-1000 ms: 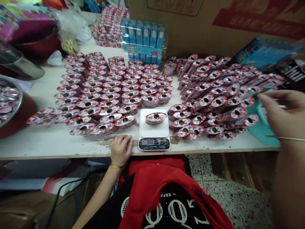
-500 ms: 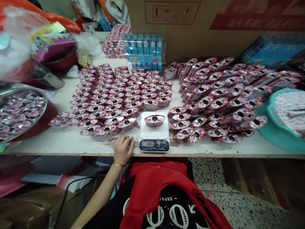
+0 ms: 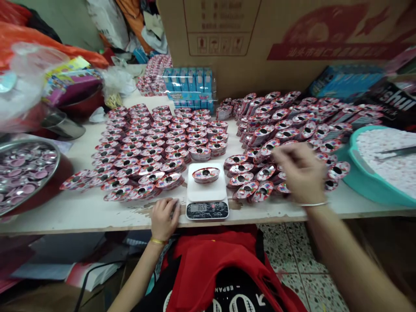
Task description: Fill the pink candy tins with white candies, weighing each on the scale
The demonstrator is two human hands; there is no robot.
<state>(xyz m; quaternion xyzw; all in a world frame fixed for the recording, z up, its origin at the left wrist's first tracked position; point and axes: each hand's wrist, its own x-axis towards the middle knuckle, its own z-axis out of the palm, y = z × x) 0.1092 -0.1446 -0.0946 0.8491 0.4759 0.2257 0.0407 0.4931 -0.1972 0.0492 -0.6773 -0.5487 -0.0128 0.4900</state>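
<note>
A white digital scale (image 3: 206, 190) stands near the table's front edge with one oval printed packet (image 3: 206, 174) upright on its plate. My left hand (image 3: 164, 219) rests on the table edge just left of the scale, its fingers curled loosely with nothing visible in them. Over the right-hand group of packets (image 3: 282, 125) hovers my right hand (image 3: 300, 173), blurred, its fingers bent together at the tips; whether they hold anything cannot be made out. Rows of similar oval packets (image 3: 152, 149) with dark round openings stand left of the scale.
A metal-rimmed bowl of pink caps (image 3: 27, 173) sits at far left. At right is a teal basin (image 3: 367, 167) with white pieces and tongs. Wrapped blue boxes (image 3: 189, 84) and a large carton (image 3: 224, 65) stand behind.
My right hand has come into view over the right-hand packets. The head view has shifted, so the carton shows more. My left hand stays beside the scale.
</note>
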